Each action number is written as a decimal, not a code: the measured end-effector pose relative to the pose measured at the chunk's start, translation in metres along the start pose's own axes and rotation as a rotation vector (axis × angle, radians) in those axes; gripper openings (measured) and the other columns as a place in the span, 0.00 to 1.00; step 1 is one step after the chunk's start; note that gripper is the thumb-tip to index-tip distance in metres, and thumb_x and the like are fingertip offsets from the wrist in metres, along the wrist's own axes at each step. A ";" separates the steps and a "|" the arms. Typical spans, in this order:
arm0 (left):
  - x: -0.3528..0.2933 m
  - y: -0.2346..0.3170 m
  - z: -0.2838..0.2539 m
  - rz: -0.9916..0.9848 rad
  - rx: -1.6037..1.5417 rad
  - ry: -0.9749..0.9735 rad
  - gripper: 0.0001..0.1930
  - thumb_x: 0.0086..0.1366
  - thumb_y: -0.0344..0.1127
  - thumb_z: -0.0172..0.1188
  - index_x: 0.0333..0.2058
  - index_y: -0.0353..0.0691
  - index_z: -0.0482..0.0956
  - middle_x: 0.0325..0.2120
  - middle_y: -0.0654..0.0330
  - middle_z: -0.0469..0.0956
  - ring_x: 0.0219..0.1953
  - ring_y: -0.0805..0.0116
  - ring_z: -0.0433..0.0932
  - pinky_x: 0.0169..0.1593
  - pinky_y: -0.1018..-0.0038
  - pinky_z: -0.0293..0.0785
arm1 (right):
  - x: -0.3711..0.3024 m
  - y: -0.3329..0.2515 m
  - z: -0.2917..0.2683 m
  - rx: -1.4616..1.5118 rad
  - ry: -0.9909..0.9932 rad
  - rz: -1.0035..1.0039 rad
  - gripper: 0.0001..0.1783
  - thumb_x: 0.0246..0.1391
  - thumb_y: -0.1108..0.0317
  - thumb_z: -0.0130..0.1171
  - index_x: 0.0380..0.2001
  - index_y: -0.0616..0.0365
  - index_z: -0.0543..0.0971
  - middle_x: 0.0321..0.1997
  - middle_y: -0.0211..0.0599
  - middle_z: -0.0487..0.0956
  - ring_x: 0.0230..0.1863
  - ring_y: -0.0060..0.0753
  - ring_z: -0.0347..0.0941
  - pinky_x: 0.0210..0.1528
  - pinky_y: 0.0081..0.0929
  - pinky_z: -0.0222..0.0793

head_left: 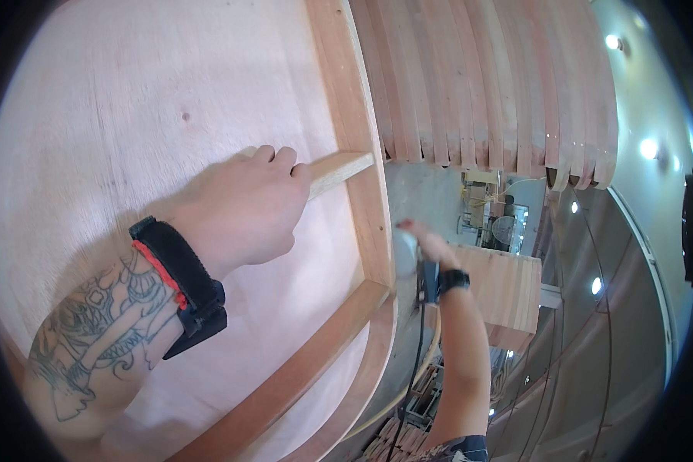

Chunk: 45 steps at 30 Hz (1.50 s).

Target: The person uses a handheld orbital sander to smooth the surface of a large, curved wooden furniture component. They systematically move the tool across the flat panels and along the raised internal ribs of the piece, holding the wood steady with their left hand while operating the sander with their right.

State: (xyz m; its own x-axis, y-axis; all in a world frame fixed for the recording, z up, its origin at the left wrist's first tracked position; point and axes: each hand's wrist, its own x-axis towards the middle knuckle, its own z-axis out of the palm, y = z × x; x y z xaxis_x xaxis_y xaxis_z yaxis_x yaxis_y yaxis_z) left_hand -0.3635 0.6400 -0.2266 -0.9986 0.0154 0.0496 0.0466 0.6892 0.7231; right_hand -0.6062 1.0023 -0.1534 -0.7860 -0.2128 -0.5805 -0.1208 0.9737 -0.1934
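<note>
A large pale wooden panel (pixel 131 92) fills the left side, with a curved wooden frame (pixel 371 231) along its right edge. My left hand (pixel 262 202) lies over the panel, closed around a short wooden bar (pixel 339 171) that meets the frame. At the outer side of the frame, my right hand (pixel 433 245) is closed on a power sander (pixel 406 256) with a rounded pale head and a black cord. The sander is close against the frame's outer edge; its working face is hidden and slightly blurred.
A wooden brace (pixel 292 377) crosses the panel's lower part. Behind stand stacked curved wooden pieces (pixel 485 77) and a block of boards (pixel 500 292). The black cord (pixel 417 369) hangs beside my right forearm. A fan (pixel 503 229) and clutter stand farther off.
</note>
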 end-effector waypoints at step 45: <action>-0.003 -0.002 0.004 -0.003 0.044 0.012 0.14 0.57 0.25 0.57 0.44 0.28 0.78 0.44 0.49 0.79 0.49 0.53 0.77 0.52 0.63 0.78 | 0.034 -0.096 -0.008 0.292 -0.110 0.138 0.25 0.65 0.50 0.59 0.54 0.59 0.81 0.48 0.33 0.83 0.46 0.28 0.78 0.50 0.29 0.73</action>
State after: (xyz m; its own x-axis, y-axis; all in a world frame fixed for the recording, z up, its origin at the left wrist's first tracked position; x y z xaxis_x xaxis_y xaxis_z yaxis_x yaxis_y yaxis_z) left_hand -0.3608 0.6414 -0.2307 -0.9984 0.0043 0.0560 0.0419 0.7202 0.6925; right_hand -0.6259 0.9018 -0.1483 -0.7108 -0.1041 -0.6956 0.1731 0.9327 -0.3165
